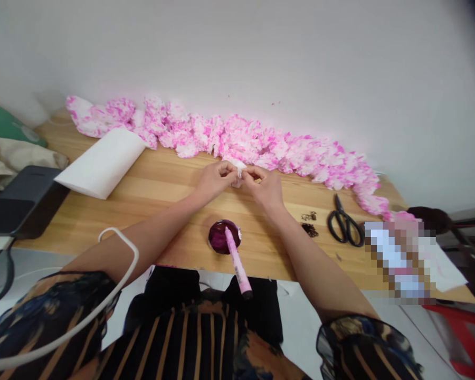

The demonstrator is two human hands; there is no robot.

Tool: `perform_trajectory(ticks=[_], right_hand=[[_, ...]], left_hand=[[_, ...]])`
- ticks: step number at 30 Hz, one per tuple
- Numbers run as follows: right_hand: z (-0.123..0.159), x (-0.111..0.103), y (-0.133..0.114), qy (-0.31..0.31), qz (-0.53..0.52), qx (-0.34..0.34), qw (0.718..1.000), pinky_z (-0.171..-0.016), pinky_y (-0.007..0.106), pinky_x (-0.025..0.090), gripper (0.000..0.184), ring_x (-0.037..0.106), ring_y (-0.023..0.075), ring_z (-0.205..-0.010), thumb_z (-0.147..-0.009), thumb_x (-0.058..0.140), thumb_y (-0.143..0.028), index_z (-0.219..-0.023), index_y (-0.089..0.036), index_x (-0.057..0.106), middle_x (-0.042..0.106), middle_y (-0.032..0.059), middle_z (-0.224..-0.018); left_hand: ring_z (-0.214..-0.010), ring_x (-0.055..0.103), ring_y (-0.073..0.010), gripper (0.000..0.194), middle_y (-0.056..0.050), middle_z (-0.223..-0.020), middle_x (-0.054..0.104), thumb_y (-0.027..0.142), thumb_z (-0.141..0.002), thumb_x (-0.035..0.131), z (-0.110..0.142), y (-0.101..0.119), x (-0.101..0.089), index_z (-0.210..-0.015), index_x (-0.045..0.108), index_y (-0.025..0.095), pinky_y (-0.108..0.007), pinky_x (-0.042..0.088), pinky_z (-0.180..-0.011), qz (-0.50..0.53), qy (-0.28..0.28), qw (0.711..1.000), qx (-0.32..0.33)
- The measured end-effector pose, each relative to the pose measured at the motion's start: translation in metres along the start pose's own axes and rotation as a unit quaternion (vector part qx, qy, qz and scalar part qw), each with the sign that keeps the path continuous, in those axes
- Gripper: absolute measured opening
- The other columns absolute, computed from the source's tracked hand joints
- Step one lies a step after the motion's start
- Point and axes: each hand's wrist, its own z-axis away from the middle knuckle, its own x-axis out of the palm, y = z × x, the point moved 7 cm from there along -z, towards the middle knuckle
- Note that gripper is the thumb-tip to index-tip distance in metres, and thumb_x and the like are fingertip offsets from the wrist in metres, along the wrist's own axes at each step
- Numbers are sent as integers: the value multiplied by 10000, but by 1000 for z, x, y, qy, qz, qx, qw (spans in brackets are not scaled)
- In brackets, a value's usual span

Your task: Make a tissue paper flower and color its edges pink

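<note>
Both hands meet at the middle of the table, pinching a small piece of white tissue paper between them. My left hand grips its left side with thumb and forefinger. From the right, my right hand pinches the same piece. Just beyond the fingers runs a long row of crumpled white tissue flowers with pink edges. Nearer to me, between the forearms, a pink marker leans with its tip in a small dish of dark purple liquid.
A folded white paper stack lies at the left, near a dark power bank and beige cloth. Black scissors and small dark rubber bands lie on the right. A white cable crosses my left arm.
</note>
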Motion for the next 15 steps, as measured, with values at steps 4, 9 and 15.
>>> perform_trajectory(ticks=[4,9,15], right_hand=[[-2,-3,2,11,-14,17,1000,-681,290,449,211,636,172,-692,-820,585,-310,-810,-192,759,750,23,-769],[-5,-1,8,-20,-56,61,996,-616,276,425,246,563,150,-636,-811,589,-370,-814,-185,751,701,3,-714],[-1,-5,-3,-10,38,17,999,-641,294,395,231,601,164,-674,-835,637,-418,-794,-211,728,711,5,-728]], left_hand=[[-610,603,-97,51,5,-671,673,167,-747,601,-1,-3,-2,-696,601,172,-210,470,-628,-4,6,1000,-8],[-594,587,-94,57,3,-668,675,169,-753,612,-2,-5,-1,-697,601,170,-210,453,-611,2,2,1000,-21],[-582,562,-90,120,21,-631,633,198,-778,627,-1,-4,2,-671,581,169,-213,427,-604,2,-2,1000,-22]])
